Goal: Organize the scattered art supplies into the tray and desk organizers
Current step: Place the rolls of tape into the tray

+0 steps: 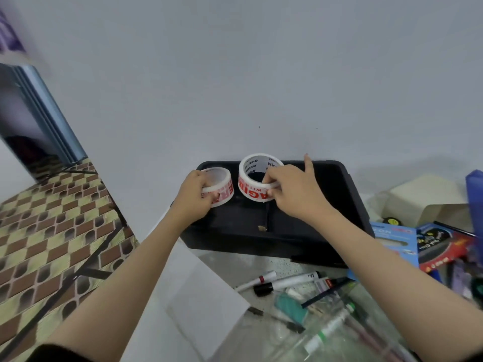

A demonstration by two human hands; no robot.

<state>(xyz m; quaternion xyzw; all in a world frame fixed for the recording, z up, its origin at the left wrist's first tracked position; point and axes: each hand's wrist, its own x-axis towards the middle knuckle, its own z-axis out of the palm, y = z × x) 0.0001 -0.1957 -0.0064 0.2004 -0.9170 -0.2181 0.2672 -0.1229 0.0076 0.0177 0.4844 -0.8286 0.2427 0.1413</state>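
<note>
A black tray [337,184] stands against the wall at the back of the table. My left hand [192,197] grips a white tape roll with red print [222,182] over the tray's left end. My right hand [292,190] pinches a second, larger white and red tape roll [252,186] by its rim, just right of the first, over the tray's middle. The right index finger points up. The two rolls are close together, nearly touching. Several markers and pens [290,282] lie scattered on the table in front of the tray.
A white sheet of paper [203,296] lies at the table's front left. Blue and red packages [428,244], a cream box [423,199] and a blue organizer [475,199] crowd the right side. The table's left edge drops to a patterned floor [52,231].
</note>
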